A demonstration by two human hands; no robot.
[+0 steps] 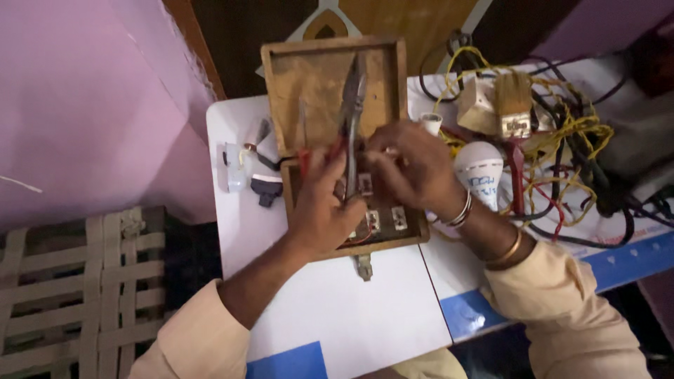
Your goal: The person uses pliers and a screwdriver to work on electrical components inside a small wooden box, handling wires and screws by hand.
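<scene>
While both hands work in the head view | left hand [319, 210] grips pliers [351, 119] pointing up | right hand [414, 168] pinches something small, cannot tell what | open wooden switch box [330, 77] under both hands, lid off, switches [382, 219] showing | white bulb [479, 172], wire tangle [569, 140] just past right hand

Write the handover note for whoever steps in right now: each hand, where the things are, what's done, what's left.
Left hand: holds pliers, tips pointing away, over the open wooden box.
Right hand: fingers pinched at the switch fittings in the box's lower half; what they pinch is hidden.
Nearby: white bulb, paintbrush and a tangle of yellow, red and black wires to the right, all on the white table.
Done: box lies open, fittings exposed.
Left: the fittings' wiring looks unfinished; box not closed.
</scene>
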